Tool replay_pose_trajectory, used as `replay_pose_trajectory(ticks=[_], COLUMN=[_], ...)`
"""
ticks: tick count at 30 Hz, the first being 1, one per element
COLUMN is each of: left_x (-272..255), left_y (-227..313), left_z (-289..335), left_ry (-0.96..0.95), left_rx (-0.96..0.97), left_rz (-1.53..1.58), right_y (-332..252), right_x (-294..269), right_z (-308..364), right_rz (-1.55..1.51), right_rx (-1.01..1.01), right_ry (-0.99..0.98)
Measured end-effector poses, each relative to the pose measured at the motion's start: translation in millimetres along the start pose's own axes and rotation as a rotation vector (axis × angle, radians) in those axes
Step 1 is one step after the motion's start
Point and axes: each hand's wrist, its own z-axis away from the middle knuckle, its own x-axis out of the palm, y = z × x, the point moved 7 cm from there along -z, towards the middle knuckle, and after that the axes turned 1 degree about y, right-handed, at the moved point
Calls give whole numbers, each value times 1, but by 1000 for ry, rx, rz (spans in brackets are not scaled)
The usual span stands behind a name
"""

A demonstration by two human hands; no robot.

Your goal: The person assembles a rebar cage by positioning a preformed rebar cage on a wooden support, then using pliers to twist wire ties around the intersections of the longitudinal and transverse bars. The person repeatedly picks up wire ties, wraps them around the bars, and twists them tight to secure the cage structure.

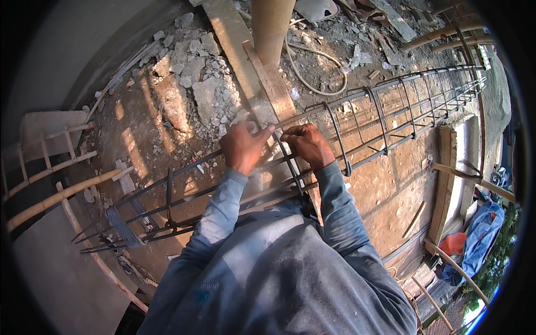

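Observation:
A long cage of steel reinforcing bars crosses in front of me, from the lower left to the far right. At its middle, my left hand is closed over the far top bar, thumb stretched toward a stirrup. Just across that stirrup, my right hand is closed, thumb and fingers pinched together at the same bar. Whatever lies in either set of fingers is too small to make out. A bundle of thin tie wire hangs around the bars at the cage's left end.
Beyond the cage stands a thick round post beside a wooden plank. Broken concrete and a looped hose lie on the dirt. A bamboo ladder is at left; a blue cloth hangs at right.

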Motion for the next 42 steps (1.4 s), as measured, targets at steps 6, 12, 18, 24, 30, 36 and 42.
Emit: replay_pose_trajectory(ticks=[6, 12, 18, 24, 30, 36, 42], left_x=[7, 6, 6, -3, -6, -3, 1], left_y=[2, 3, 2, 9, 14, 12, 15], left_z=[-11, -2, -1, 6, 14, 16, 20], left_ry=[-149, -1, 25, 95, 74, 222, 213], left_rx=[62, 72, 58, 79, 80, 187, 336], left_rz=[36, 66, 201, 250, 309, 433, 326], right_y=[-13, -26, -47, -89, -123, -149, -161], right_x=[-1, -19, -23, -15, -18, 5, 64], right_z=[-11, -2, 6, 7, -15, -64, -97], right_rz=[179, 490, 533, 719, 1005, 1110, 1239], right_rx=[-195, -243, -455, -913, -938, -967, -1045], right_ry=[-77, -91, -69, 17, -37, -231, -413])
